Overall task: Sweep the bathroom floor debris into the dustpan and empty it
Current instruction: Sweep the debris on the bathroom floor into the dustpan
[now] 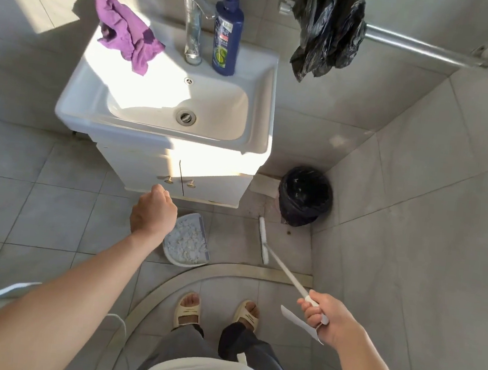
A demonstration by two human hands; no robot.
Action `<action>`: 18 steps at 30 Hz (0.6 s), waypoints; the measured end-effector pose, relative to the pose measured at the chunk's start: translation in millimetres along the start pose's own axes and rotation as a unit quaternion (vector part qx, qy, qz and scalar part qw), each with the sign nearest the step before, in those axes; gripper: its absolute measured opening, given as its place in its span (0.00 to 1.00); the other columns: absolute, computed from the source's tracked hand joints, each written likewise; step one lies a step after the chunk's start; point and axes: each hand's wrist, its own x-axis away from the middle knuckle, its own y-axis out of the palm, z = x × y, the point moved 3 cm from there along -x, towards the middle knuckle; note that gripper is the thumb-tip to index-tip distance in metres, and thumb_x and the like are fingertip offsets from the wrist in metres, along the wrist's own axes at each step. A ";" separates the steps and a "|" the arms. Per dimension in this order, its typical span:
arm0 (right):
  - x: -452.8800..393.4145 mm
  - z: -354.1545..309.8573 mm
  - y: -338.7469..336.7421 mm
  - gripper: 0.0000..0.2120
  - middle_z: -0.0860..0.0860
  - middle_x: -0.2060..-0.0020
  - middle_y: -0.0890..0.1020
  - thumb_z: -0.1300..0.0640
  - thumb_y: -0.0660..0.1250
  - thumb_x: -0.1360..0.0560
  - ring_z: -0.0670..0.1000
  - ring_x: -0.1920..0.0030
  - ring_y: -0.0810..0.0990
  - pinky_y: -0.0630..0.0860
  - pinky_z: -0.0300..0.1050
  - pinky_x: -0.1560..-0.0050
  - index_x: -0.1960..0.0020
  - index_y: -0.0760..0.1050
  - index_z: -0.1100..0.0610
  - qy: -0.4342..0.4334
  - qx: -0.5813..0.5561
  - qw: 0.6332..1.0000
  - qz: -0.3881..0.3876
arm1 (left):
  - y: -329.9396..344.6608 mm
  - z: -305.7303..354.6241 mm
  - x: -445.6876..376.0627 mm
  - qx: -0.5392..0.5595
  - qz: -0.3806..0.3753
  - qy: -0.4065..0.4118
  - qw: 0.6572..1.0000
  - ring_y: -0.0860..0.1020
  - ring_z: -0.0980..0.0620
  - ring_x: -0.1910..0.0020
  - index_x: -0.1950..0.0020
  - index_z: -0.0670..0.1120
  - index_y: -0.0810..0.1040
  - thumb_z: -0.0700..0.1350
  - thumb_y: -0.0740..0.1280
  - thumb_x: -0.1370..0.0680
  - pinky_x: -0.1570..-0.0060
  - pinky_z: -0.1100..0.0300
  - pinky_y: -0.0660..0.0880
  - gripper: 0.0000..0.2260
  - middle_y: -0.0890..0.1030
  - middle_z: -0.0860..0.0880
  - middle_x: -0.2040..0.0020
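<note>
Sweeping step looks about done: pale grey plastic dustpan (pixel 187 239) sits on the grey tiled floor (pixel 51 208) just in front of the white vanity cabinet (pixel 174 171), loaded with white shredded debris (pixel 184 240). Left hand (pixel 153 212) is a curled fist right above the dustpan's 9 o'clock edge; presumably round its upright handle, but the handle is hidden so cannot tell what it grips. Right hand (pixel 329 319) is wrapped round the end of the white long-handled broom (pixel 282 265), whose narrow white head lies on the floor at 3 o'clock of the dustpan, apart from it. A white paper scrap (pixel 300 323) sticks out by the same hand.

Next move, as a judgement: lift the pan level and carry it toward 2 o'clock to the small round bin with black liner (pixel 305 196) in the corner, then tip; light shreds may spill if tilted early. Some dark specks remain near the bin base.

Writing: dark blue pump bottle (pixel 227 31) on the white ceramic sink (pixel 163 133) reads "CLEAR"; smaller print too small to read
</note>
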 end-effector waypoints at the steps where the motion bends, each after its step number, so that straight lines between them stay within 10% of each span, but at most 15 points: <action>1: 0.0 -2.4 -1.7 0.13 0.53 0.74 0.70 0.56 0.55 0.16 0.42 0.84 0.63 0.58 0.32 0.88 0.51 0.69 0.65 -0.011 0.014 1.000 0.014 | 0.3 4.8 3.7 0.002 -0.004 0.004 1.000 0.76 0.34 0.51 0.47 0.40 0.73 0.46 0.52 0.16 0.57 0.51 0.68 0.13 0.78 0.36 0.48; 18: 16.8 -27.5 -111.7 0.10 0.56 0.72 0.74 0.60 0.57 0.18 0.45 0.82 0.67 0.63 0.34 0.85 0.51 0.71 0.66 -0.029 0.057 0.998 0.004 | 16.2 133.8 66.8 -0.038 -0.024 0.131 0.990 0.78 0.39 0.54 0.46 0.43 0.74 0.45 0.53 0.17 0.55 0.47 0.79 0.11 0.78 0.42 0.52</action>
